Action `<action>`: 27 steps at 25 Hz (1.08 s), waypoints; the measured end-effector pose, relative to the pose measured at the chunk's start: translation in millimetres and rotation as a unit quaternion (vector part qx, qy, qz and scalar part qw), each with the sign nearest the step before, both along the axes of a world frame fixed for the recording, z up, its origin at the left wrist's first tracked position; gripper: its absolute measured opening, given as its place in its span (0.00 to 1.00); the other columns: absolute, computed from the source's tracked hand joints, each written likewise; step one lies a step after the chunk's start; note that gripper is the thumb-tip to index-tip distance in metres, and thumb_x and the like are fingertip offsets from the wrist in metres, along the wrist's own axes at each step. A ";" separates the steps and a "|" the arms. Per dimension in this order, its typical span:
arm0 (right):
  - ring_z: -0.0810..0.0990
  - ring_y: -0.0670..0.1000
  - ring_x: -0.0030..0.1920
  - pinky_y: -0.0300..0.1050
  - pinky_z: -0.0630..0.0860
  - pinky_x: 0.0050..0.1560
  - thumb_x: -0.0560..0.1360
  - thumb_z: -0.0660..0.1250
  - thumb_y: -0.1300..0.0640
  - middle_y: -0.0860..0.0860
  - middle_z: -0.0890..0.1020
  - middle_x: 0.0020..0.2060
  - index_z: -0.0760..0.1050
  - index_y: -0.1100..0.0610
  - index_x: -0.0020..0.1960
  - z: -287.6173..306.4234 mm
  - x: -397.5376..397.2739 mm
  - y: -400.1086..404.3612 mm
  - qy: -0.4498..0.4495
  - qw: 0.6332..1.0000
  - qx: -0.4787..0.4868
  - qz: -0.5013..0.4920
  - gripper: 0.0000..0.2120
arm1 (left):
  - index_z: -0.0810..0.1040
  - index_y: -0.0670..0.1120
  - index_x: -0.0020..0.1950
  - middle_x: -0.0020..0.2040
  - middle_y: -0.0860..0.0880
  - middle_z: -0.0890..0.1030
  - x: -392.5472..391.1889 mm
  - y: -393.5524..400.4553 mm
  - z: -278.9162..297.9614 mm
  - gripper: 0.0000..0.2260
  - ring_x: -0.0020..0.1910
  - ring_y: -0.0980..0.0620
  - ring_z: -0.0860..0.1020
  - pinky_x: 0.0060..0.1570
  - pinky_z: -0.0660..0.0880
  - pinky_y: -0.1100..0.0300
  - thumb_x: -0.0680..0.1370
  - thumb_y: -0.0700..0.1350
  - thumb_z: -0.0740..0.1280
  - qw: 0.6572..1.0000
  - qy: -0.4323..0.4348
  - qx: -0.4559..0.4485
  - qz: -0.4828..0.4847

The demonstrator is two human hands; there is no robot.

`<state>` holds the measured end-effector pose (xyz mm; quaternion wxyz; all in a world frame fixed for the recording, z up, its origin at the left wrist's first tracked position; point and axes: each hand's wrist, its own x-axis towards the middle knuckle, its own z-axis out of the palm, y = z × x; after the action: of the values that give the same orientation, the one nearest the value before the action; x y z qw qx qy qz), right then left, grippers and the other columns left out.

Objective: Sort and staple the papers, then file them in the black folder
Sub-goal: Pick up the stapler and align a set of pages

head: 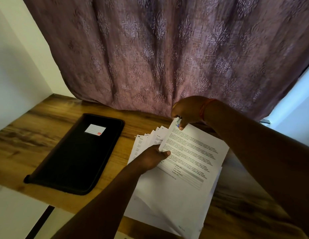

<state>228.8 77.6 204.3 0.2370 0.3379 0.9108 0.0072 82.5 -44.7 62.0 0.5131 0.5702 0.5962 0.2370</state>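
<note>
Black folder [77, 154] beside papers [184, 169]

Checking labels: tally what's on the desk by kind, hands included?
Folder, black, closed: 1
Paper stack, sheets too overlapped to count: 1
Left hand, gripping sheets: 1
Right hand, pinching the top sheet's corner: 1
Stapler: 0 in view
Total: 4
</note>
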 end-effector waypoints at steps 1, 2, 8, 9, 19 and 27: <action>0.74 0.50 0.48 0.48 0.75 0.52 0.73 0.72 0.47 0.51 0.80 0.53 0.77 0.54 0.60 -1.2 -1.7 0.0 -0.009 1.000 0.002 0.004 0.19 | 0.70 0.53 0.72 0.67 0.54 0.76 -0.1 1.0 -0.6 0.19 0.61 0.52 0.77 0.61 0.73 0.55 0.82 0.54 0.63 1.000 0.014 -0.001 -0.003; 0.76 0.51 0.50 0.49 0.75 0.53 0.72 0.73 0.47 0.51 0.80 0.53 0.77 0.54 0.59 -2.5 -2.8 0.3 -0.016 1.000 0.003 0.009 0.19 | 0.70 0.53 0.73 0.68 0.53 0.76 -0.3 2.3 -2.0 0.20 0.63 0.50 0.76 0.61 0.72 0.56 0.82 0.55 0.62 1.000 0.029 -0.001 -0.007; 0.76 0.54 0.56 0.49 0.74 0.56 0.74 0.71 0.49 0.53 0.79 0.57 0.74 0.55 0.64 -1.5 -11.6 -4.0 -0.092 0.995 -0.007 0.038 0.21 | 0.68 0.53 0.74 0.71 0.52 0.74 -2.7 9.7 -7.4 0.21 0.68 0.48 0.74 0.63 0.70 0.55 0.82 0.56 0.61 0.996 0.082 0.010 -0.031; 0.76 0.54 0.57 0.49 0.74 0.56 0.74 0.71 0.49 0.53 0.79 0.58 0.74 0.55 0.64 -0.9 -13.1 -5.8 -0.100 0.994 0.002 0.046 0.21 | 0.68 0.53 0.74 0.71 0.52 0.74 -3.3 10.8 -8.5 0.21 0.68 0.48 0.74 0.63 0.70 0.54 0.82 0.56 0.61 0.996 0.084 0.010 -0.032; 0.79 0.54 0.55 0.51 0.77 0.56 0.76 0.70 0.50 0.52 0.80 0.55 0.76 0.56 0.61 -4.5 -26.3 -13.1 -0.194 0.972 0.086 0.097 0.16 | 0.67 0.53 0.75 0.71 0.52 0.73 -6.7 14.7 -11.5 0.21 0.69 0.48 0.73 0.65 0.70 0.53 0.82 0.53 0.62 0.996 0.076 0.010 -0.035; 0.80 0.54 0.47 0.54 0.76 0.58 0.75 0.63 0.59 0.52 0.81 0.44 0.79 0.56 0.50 -33.2 -16.9 -0.2 -0.083 0.964 0.199 0.159 0.08 | 0.69 0.53 0.74 0.70 0.52 0.75 -9.8 19.5 -15.0 0.20 0.67 0.49 0.74 0.64 0.71 0.54 0.82 0.53 0.62 0.998 0.055 0.014 -0.026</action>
<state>212.0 77.4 171.2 0.2359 0.2271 0.9102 0.2536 72.8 -25.2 47.1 0.4772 0.6049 0.6051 0.2004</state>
